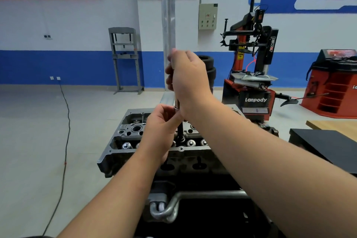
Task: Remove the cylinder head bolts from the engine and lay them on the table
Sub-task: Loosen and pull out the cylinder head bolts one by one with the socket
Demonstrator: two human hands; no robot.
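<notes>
The right hand (190, 75) is closed around the upper part of a long, slim tool shaft (176, 102) that stands almost upright, fingers wrapped round it at about the height of the far wall's blue stripe. Directly below, the left hand (164, 123) pinches the same shaft lower down, thumb and fingertips around a bright metal collar (176, 107) where two sections seem to join. From that pinch the dark lower section (180, 131) drops straight down into the cylinder head (133, 133), a grey metal casting sitting in the middle of the scene on top of a dark engine block. The bolt being worked cannot be seen; judging by the tool, it sits at the bottom of the shaft, recessed in the head, straight beneath both hands, its long axis running up and down in line with the tool. The left hand is the nearer one to it. Round silver valve spring caps (126, 145) line the near edge of the head. To the right and nearer sits a dark table surface (326, 145), well apart from the head, and no bolts are visible on it. Beyond, on the far right, stands a red and black tyre-changing machine (253, 75); a grey press frame (125, 58) stands against the far wall.
</notes>
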